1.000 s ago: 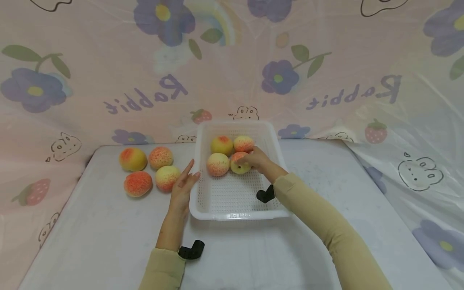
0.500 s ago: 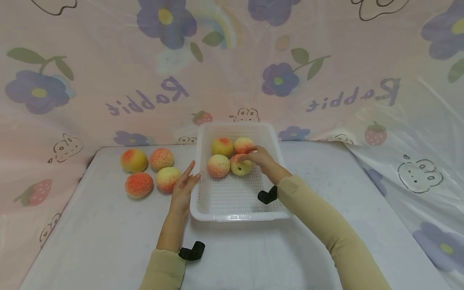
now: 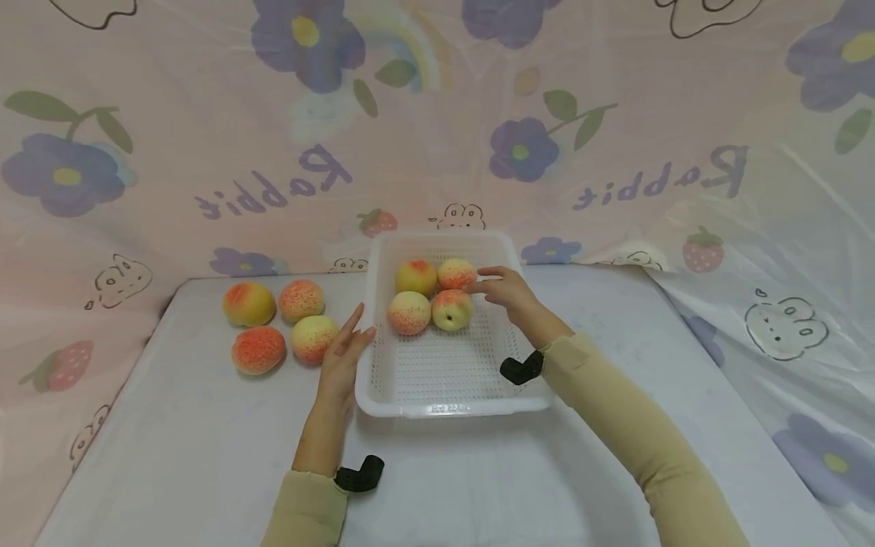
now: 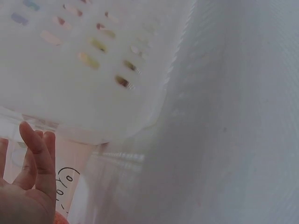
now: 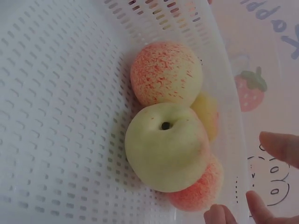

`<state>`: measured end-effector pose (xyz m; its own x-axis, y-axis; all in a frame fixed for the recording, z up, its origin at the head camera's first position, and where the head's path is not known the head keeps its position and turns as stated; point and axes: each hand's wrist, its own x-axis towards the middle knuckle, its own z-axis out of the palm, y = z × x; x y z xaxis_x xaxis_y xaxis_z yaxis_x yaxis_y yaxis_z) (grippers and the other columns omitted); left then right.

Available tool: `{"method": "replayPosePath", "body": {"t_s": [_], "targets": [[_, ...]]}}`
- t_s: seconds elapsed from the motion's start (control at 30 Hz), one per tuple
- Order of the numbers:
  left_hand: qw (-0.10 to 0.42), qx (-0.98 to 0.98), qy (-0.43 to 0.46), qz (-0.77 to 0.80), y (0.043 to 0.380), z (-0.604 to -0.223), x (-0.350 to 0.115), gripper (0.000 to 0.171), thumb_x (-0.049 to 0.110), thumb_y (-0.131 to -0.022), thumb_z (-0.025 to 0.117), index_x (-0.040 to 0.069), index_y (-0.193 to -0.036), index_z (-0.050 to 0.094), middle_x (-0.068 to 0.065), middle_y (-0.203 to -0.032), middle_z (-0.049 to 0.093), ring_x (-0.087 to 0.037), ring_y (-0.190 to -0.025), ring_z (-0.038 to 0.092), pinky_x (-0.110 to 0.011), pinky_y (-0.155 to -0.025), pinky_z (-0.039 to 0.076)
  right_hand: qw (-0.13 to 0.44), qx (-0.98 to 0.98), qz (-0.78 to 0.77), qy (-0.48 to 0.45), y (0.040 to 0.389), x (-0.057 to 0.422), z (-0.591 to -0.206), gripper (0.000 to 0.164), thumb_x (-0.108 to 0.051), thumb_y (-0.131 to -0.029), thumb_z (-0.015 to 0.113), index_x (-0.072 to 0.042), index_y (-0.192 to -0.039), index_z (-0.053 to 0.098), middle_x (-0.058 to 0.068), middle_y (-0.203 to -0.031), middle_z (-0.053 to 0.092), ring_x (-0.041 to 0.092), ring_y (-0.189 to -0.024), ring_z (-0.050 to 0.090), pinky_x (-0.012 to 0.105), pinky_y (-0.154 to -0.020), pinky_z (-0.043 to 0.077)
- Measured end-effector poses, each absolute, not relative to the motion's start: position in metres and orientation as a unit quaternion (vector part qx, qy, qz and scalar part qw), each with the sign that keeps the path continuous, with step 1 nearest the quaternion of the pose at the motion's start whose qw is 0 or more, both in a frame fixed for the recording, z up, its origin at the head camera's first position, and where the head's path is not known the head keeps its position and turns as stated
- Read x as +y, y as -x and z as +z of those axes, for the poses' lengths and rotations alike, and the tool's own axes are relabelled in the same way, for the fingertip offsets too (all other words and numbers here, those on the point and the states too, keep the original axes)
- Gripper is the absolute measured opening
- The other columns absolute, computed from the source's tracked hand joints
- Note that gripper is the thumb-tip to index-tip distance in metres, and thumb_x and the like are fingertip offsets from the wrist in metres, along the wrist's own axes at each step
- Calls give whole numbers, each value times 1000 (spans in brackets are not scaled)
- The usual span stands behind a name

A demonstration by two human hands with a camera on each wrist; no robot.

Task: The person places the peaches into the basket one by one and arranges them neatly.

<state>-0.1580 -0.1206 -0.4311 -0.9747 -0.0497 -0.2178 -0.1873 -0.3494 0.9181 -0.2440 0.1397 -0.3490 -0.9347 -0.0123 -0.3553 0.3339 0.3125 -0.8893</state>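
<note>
A white plastic basket (image 3: 451,387) with perforated walls holds several peaches, grouped toward its far end. The nearest, a pale yellow-green peach with a red blush (image 3: 453,311), shows its dark stem hole in the right wrist view. Beside it lie a speckled peach (image 3: 409,313), a yellow peach (image 3: 415,278) and a red-speckled peach (image 3: 457,274). My right hand (image 3: 509,295) hovers just right of them over the basket, fingers spread and holding nothing. At the basket's left rim my left hand (image 3: 339,368) rests with extended fingers, the thumb on the rim.
Several more peaches lie on the table left of the basket: a yellow one (image 3: 249,304), an orange-speckled one (image 3: 301,301), a red one (image 3: 258,350) and a yellow-red one (image 3: 314,339) close to my left hand. A patterned curtain (image 3: 410,137) hangs behind the white table (image 3: 191,425).
My right hand has let go of the near peach in the basket and drawn back to the right, its fingers spreading. The left hand stays at the rim.
</note>
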Motion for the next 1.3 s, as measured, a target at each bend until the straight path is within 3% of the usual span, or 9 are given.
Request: {"method": "replayPosePath", "body": {"t_s": [0.2,0.5,0.77,1.07,1.3], "targets": [[44,570,106,814,158,-431,-120,54,26,-91,66,39,-140,47,-1,-120,52,-16,-107,57,-29,-87,52,142,781,-601,-91,238,148,-346,65,-12,-85,68,-2,-143,39,17,-151,34,32,-134,40,42,-111,35],[42,569,101,815,158,-432,-121,54,26,-91,67,38,-140,47,-2,-120,53,-20,-112,56,-30,-88,52,104,792,-599,-60,219,162,-337,57,-13,-86,68,-3,-138,46,19,-145,43,33,-128,47,42,-110,36],[46,565,99,818,159,-433,-121,54,26,-92,65,38,-141,46,0,-119,54,-15,-106,58,-29,-87,53,84,807,-584,-38,203,177,-330,57,-15,-89,66,0,-139,43,21,-146,41,34,-133,40,45,-112,32],[51,565,99,817,159,-432,-122,54,25,-92,64,39,-141,45,-12,-134,48,-27,-120,52,-37,-96,49,67,808,-584,-42,191,195,-330,56,-15,-88,65,0,-138,45,21,-144,42,34,-133,39,46,-113,30],[51,560,96,821,159,-432,-122,54,25,-92,65,38,-142,45,-3,-122,54,-21,-112,57,-29,-87,53,66,813,-577,-41,185,204,-335,54,-16,-89,65,1,-137,47,21,-140,45,35,-127,43,46,-111,31]]}}
